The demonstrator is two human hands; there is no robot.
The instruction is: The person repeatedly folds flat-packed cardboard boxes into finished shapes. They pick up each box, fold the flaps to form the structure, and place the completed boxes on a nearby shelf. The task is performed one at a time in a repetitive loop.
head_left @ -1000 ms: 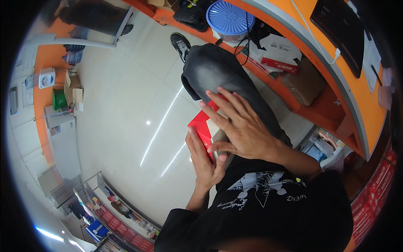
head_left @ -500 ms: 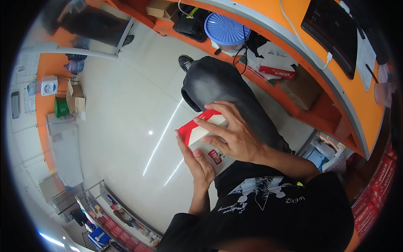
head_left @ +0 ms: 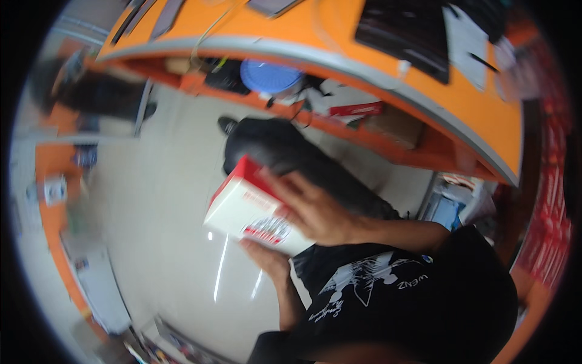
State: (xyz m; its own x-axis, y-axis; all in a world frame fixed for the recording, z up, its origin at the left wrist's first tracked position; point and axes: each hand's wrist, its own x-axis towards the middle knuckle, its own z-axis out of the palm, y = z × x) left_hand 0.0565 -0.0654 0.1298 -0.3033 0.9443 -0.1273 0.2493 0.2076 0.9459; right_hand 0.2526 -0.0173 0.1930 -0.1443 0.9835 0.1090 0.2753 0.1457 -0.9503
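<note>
Between my hands, above my lap, is a small white cardboard box (head_left: 233,209) with a red end and a printed patch on its side. My right hand (head_left: 318,212) lies along the right side of the box, its fingers blurred by motion and reaching over the red part. From below, my left hand (head_left: 267,259) supports the near lower edge, with part of its fingers hidden behind the box. The box is tilted, its long white side turned up to view.
Ahead is an orange counter (head_left: 242,27) with a dark tablet-like device (head_left: 405,39) and papers. Its lower shelf holds a blue-lidded tub (head_left: 270,76) and a brown carton (head_left: 394,126). Red packages (head_left: 548,206) are stacked at the right. A white cabinet (head_left: 100,291) stands left.
My hands have turned the box so that a different white side shows, and it sits slightly farther left. The view has swung, bringing more of the counter top into sight.
</note>
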